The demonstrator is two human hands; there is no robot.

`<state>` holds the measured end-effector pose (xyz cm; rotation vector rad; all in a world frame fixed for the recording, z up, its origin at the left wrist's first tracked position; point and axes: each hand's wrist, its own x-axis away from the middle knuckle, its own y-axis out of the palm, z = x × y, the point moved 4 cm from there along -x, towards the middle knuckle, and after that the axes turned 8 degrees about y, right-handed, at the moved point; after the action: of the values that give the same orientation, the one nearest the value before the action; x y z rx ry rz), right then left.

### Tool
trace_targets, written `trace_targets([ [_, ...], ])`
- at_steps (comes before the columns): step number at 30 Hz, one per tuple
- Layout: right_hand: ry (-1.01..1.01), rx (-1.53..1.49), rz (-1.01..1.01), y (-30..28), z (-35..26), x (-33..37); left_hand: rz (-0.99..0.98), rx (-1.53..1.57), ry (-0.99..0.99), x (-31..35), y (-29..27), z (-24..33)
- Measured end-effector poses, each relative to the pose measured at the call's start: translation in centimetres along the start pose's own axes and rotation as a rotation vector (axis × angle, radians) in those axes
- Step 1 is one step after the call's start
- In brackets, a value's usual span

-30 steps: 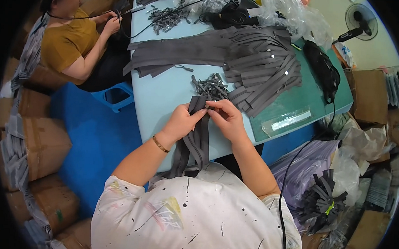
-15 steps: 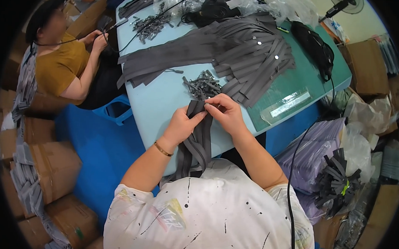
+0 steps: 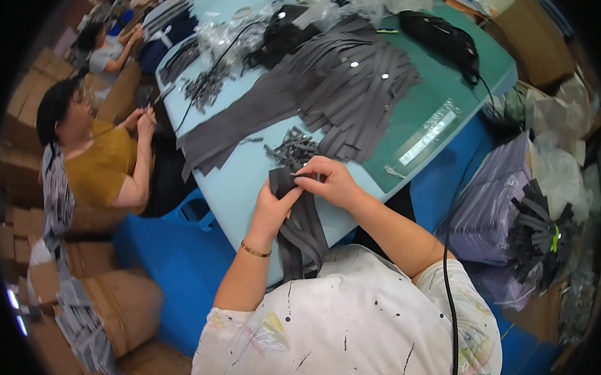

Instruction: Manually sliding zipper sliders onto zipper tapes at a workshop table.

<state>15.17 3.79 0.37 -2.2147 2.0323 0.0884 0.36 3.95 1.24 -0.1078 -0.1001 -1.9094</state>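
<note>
At the far left, cardboard boxes (image 3: 124, 310) are lying stacked, and a co-worker in a mustard top (image 3: 103, 169) is sitting beside a blue stool edge (image 3: 192, 213), both of that person's hands being raised together. Rightward, the pale blue bench (image 3: 223, 194) is extending toward the upper right of the frame, a heap of small dark pieces (image 3: 204, 89) lying near its left edge. At centre, the left hand (image 3: 274, 205) is closing around the grey strips (image 3: 305, 238), which are hanging below it over the bench's near edge. A nearer heap of small pieces (image 3: 294, 147) is lying just beyond. The right hand (image 3: 331, 183) is pinching, thumb against forefinger, at the strips' upper end; whether a small piece is sitting between its fingertips cannot be told. Farther right, a fanned pile of grey strips (image 3: 348, 89) is spreading partly over a green surface (image 3: 445, 90), with a black pouch (image 3: 441, 43) resting above. At the right, a purple wrapped stack (image 3: 484, 202) is standing beside a tied dark bundle (image 3: 543, 231).
</note>
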Motion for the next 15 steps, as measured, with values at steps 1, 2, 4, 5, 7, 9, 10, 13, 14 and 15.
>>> trace_targets([
  [1,-0.055,-0.039,0.006,0.0,0.1,0.0,0.056,0.044,0.037,0.1,0.3,0.7],
  [2,-0.089,-0.179,0.014,0.1,0.5,0.0,0.110,0.091,0.073,0.1,0.5,1.0],
  [4,-0.029,-0.140,0.023,0.2,-0.3,0.2,0.057,0.096,0.065,0.4,0.1,0.6],
  [5,-0.007,-0.144,0.020,0.1,-0.1,0.3,0.026,0.106,0.047,0.5,0.0,0.1],
  [7,0.005,-0.190,0.004,0.1,0.2,0.4,-0.011,0.111,0.072,0.6,-0.4,-0.1],
  [9,0.025,-0.242,-0.019,0.1,0.1,0.4,-0.080,0.113,0.086,0.7,-0.6,-0.3],
  [10,0.098,-0.288,-0.109,0.3,0.1,0.6,-0.070,0.130,0.091,0.6,-0.6,-0.4],
  [13,0.296,-0.485,-0.246,0.4,-1.0,1.4,-0.155,0.131,0.100,0.9,-0.2,0.2],
  [14,0.405,-0.522,-0.252,0.1,-0.8,1.6,-0.172,0.139,0.074,1.1,0.2,0.5],
  [15,0.513,-0.558,-0.257,-0.2,-0.7,1.9,-0.167,0.136,0.074,1.0,0.5,1.1],
])
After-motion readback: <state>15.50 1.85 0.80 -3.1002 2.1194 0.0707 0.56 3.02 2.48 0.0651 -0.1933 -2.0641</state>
